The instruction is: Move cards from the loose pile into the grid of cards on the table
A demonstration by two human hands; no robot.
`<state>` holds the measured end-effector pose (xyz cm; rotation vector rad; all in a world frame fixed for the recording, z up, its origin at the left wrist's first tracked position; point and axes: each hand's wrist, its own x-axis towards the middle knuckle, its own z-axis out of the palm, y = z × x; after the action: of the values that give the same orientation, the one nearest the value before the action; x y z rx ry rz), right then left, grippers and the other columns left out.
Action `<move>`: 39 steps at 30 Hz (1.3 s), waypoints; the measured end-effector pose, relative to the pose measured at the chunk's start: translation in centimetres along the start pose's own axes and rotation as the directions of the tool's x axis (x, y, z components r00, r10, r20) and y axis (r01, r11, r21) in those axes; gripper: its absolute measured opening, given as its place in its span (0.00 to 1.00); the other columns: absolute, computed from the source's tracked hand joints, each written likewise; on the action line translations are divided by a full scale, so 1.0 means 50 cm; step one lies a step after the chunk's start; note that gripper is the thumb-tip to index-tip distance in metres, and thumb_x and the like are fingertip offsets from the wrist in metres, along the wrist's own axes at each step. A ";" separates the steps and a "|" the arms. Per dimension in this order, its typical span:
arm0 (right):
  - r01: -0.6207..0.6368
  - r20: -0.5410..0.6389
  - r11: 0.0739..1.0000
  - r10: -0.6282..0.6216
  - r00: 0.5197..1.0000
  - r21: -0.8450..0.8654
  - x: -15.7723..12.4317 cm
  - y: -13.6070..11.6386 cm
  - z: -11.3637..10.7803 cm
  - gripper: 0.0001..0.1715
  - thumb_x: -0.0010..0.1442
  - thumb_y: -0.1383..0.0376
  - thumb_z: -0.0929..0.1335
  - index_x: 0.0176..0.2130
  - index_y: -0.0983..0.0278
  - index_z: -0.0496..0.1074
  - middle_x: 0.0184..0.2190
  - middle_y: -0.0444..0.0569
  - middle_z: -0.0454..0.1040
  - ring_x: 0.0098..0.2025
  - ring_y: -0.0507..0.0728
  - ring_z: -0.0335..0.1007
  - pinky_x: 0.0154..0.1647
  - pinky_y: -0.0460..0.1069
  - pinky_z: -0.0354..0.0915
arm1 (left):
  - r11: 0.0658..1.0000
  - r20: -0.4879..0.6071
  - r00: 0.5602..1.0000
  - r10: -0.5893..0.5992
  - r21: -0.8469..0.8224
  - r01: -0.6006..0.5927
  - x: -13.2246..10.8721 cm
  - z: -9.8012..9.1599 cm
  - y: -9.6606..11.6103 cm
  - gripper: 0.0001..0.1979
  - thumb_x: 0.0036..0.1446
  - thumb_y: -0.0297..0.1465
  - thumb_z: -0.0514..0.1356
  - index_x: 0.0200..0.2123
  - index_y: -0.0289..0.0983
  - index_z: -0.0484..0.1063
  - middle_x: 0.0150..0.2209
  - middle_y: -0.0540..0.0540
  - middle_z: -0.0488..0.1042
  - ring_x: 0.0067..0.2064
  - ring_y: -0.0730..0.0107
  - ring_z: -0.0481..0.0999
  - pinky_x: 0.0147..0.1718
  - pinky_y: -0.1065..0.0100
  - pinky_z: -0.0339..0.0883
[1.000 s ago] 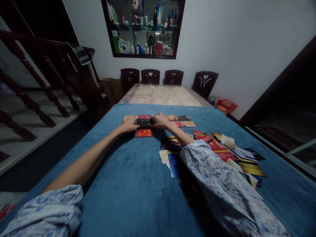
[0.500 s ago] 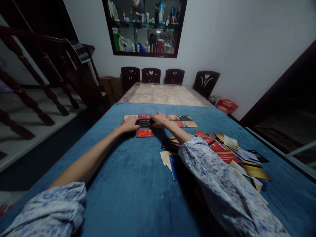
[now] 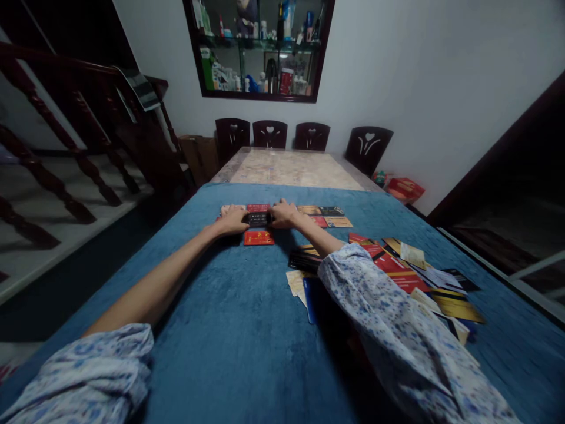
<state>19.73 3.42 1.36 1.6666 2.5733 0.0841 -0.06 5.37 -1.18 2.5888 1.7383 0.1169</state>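
Observation:
Both my arms reach far across a table under a blue cloth (image 3: 229, 330). My left hand (image 3: 232, 221) and my right hand (image 3: 285, 214) pinch the two ends of a black card (image 3: 258, 219) that lies flat in a row of cards. A red card (image 3: 258, 237) lies just in front of it, and another red card (image 3: 258, 207) just behind. To the right of my right hand the row goes on with brown, black and orange cards (image 3: 329, 216). A pale card (image 3: 227, 208) shows behind my left hand.
A loose heap of cards (image 3: 415, 274) spreads on the cloth at my right, beside my sleeve. Bare marble tabletop (image 3: 289, 169) lies beyond the cloth, with several dark chairs (image 3: 269, 134) at the wall. A stair rail (image 3: 66, 135) runs along the left.
Both hands stay on the black card; they have barely shifted. The camera has tilted slightly.

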 end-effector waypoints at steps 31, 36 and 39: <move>0.043 -0.025 0.999 -0.043 0.999 -0.009 -0.028 0.005 -0.014 0.24 0.61 0.59 0.67 0.55 0.64 0.74 0.56 0.61 0.71 0.60 0.71 0.57 0.52 0.61 0.61 | 0.996 -0.098 0.992 0.077 -0.040 -0.081 -0.011 0.019 -0.025 0.24 0.52 0.32 0.57 0.54 0.39 0.75 0.54 0.38 0.71 0.56 0.42 0.64 0.51 0.46 0.58; 0.055 -0.050 0.998 -0.055 0.997 -0.009 -0.046 0.006 -0.018 0.22 0.62 0.60 0.67 0.55 0.60 0.74 0.55 0.59 0.72 0.59 0.69 0.58 0.52 0.60 0.61 | 0.994 -0.181 0.980 0.082 -0.053 -0.093 -0.022 0.020 -0.018 0.24 0.54 0.31 0.56 0.55 0.39 0.74 0.52 0.38 0.72 0.55 0.43 0.64 0.52 0.45 0.57; 0.064 -0.067 0.998 -0.064 0.996 -0.008 -0.058 0.007 -0.019 0.21 0.62 0.61 0.67 0.54 0.59 0.75 0.54 0.58 0.72 0.59 0.69 0.58 0.52 0.59 0.61 | 0.992 -0.229 0.968 0.099 -0.058 -0.115 -0.034 0.017 -0.008 0.22 0.56 0.30 0.55 0.53 0.38 0.75 0.52 0.38 0.72 0.55 0.45 0.65 0.53 0.45 0.57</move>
<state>21.16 0.93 2.45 1.6048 2.6697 0.1458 -1.01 3.98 -2.11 2.7074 1.6199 0.4842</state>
